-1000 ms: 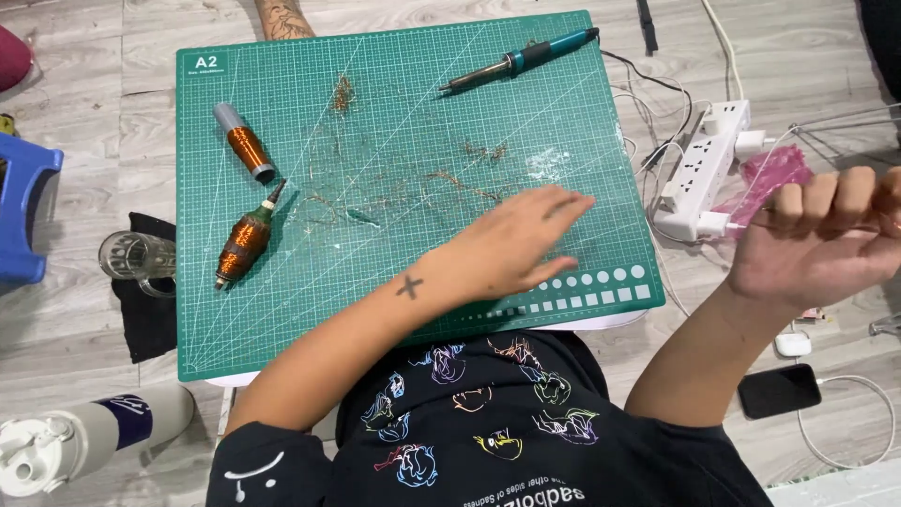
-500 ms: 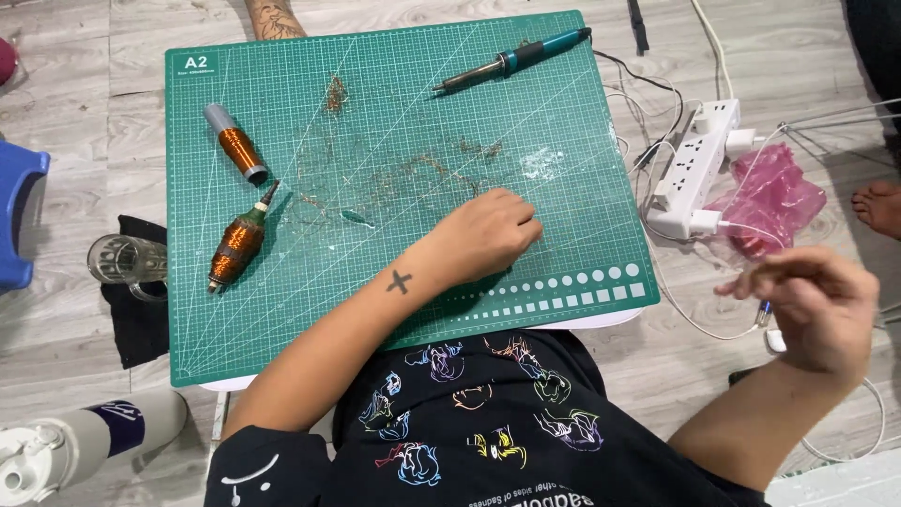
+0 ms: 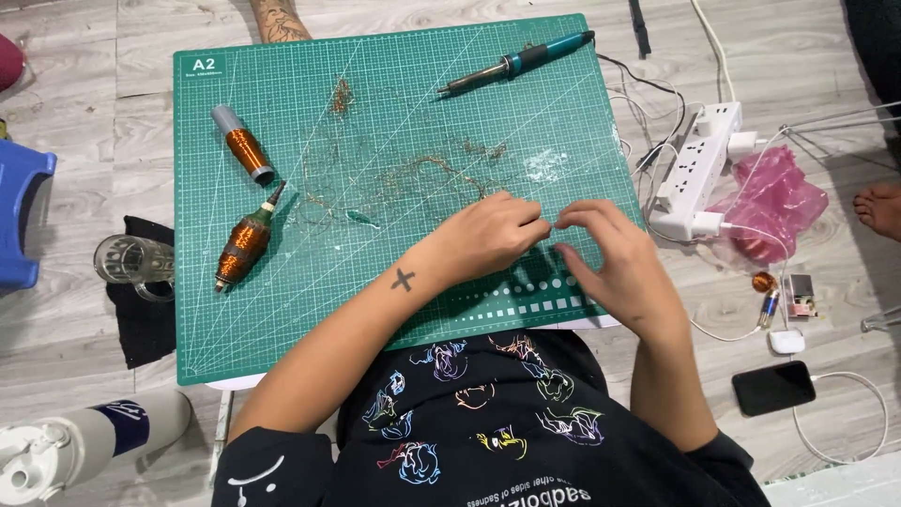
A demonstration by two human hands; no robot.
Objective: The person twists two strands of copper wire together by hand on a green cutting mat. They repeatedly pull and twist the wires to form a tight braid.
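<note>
two hands (image 3: pixel 554 239), two copper coils (image 3: pixel 246 192), one mat (image 3: pixel 282 319)

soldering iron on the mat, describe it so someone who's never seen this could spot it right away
Start at the green cutting mat and look to its far right corner. The soldering iron lies there aslant, a thin pen-like tool with a teal handle, metal tip pointing toward the mat's middle. Unlike the two stubby copper-wound coils at the mat's left, it is long, slim and corded.

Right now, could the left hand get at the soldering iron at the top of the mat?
Probably yes. The left hand rests on the mat, and only thin wire scraps lie between it and the soldering iron.
</note>
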